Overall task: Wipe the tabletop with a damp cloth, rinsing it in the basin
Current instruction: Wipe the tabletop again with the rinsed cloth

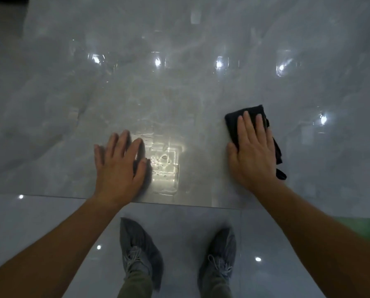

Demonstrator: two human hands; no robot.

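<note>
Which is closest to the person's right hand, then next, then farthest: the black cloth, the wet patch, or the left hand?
1. black cloth, directly under the right hand.
2. wet patch, to its left, between the hands.
3. left hand, farthest left, beyond the patch.

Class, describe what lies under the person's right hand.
Under the flat right hand lies a black folded cloth, pressed on the glossy grey tabletop. Its edges show beyond the fingertips and outer side; the part beneath the palm is hidden.

Cloth (252,119) on tabletop (179,93) under R hand (252,153), L hand (119,166) to left.
</note>
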